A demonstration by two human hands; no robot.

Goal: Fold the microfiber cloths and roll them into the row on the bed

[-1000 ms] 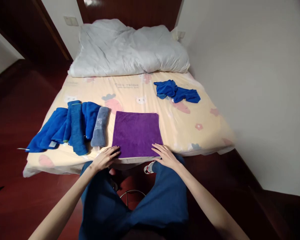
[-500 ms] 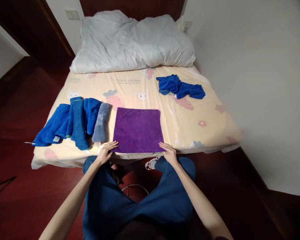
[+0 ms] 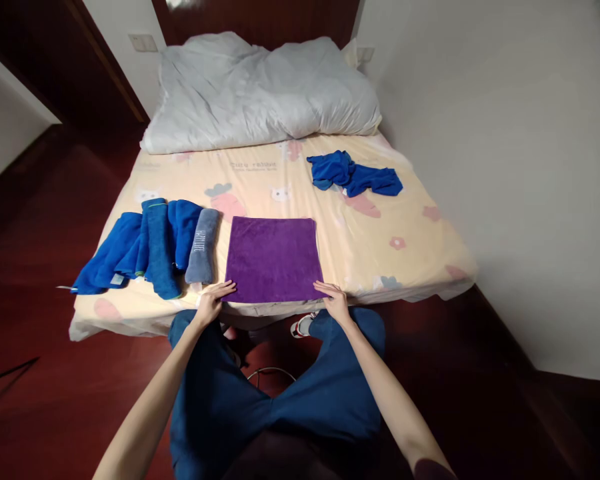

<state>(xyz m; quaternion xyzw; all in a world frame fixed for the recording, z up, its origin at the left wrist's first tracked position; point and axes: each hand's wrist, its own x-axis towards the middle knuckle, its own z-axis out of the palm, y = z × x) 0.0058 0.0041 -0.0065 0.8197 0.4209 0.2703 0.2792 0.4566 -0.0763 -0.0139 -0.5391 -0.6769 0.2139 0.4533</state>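
A purple cloth (image 3: 274, 257) is lying flat at the near edge of the bed (image 3: 260, 193), its near side running along that edge and its two side edges pointing away from the person; it is looking almost square, so no long axis is standing out. The left hand (image 3: 211, 303) is touching its near left corner and the right hand (image 3: 334, 300) its near right corner, the two staying well apart, fingers almost straight and closed up over the fabric; whether the thumbs are pinching from beneath cannot be told. A pale yellow sheet (image 3: 370, 250) printed with carrots is covering the bed. Left of the cloth, a grey roll (image 3: 203, 247) is lying beside a darker blue roll (image 3: 159, 250) and bright blue towels (image 3: 113, 247). Farther back on the right, a crumpled blue cloth (image 3: 333, 170) is resting. Beyond, a white quilt (image 3: 265, 93) is lying before a dark headboard (image 3: 260, 20), and a plain wall (image 3: 490, 167) is flanking the right.
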